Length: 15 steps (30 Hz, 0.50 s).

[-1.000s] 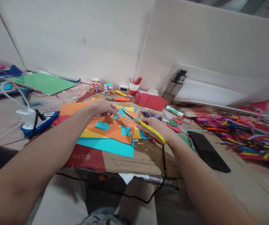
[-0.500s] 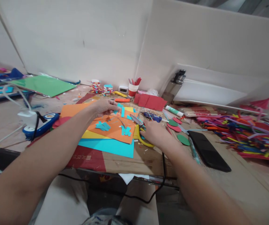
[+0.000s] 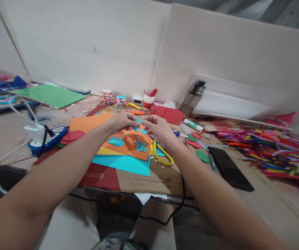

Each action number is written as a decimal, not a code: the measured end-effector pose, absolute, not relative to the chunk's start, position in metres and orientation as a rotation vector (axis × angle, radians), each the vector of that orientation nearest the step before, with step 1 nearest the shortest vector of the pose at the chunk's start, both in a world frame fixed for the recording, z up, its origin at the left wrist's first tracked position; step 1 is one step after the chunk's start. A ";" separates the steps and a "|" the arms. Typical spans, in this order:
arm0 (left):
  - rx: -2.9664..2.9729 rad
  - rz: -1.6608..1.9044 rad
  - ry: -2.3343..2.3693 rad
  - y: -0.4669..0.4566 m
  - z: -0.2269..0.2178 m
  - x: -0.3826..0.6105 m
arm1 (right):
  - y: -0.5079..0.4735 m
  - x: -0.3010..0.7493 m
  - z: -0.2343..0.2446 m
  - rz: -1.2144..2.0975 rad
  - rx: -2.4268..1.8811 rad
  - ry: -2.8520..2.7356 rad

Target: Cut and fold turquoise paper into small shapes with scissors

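Note:
My left hand (image 3: 125,121) has its fingers pinched at a small piece of blue paper (image 3: 139,121). My right hand (image 3: 156,125) meets it from the other side, fingertips closed at the same piece. Below them, an orange sheet (image 3: 128,146) carries small piles of blue paper cuttings (image 3: 116,141), with a yellow sheet (image 3: 105,151) and a blue sheet (image 3: 128,165) underneath. Scissors with yellow handles (image 3: 168,160) lie beside the orange sheet under my right wrist; their blades are mostly hidden.
Behind stand a cup with red sticks (image 3: 148,101) and two decorated small cups (image 3: 121,100). Red paper (image 3: 167,114), a glue stick (image 3: 193,125) and a black phone (image 3: 230,168) lie right, beside many pipe cleaners (image 3: 271,146). A blue power strip (image 3: 47,140) is left.
My right hand has let go of the scissors, which now lie on the table, and has moved up and left to my left hand at the blue paper piece.

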<state>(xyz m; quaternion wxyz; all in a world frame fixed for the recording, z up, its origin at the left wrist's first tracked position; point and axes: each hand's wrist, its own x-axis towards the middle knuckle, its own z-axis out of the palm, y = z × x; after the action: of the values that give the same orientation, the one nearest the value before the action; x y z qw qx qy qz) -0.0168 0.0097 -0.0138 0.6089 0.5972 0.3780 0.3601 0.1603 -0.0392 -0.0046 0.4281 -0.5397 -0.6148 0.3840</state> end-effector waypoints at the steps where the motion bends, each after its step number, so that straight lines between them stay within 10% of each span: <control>1: 1.377 0.837 0.875 0.010 -0.014 -0.016 | -0.036 0.158 -0.006 1.019 -1.331 -1.509; 15: 1.166 0.963 0.994 0.017 -0.011 -0.023 | -0.004 0.156 -0.017 0.956 -1.638 -1.435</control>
<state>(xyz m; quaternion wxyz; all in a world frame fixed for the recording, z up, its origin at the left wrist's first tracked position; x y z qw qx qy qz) -0.0229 0.0167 -0.0106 0.6180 0.5066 0.4319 0.4183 0.1559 -0.0039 -0.0166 0.3722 -0.6393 -0.5601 0.3730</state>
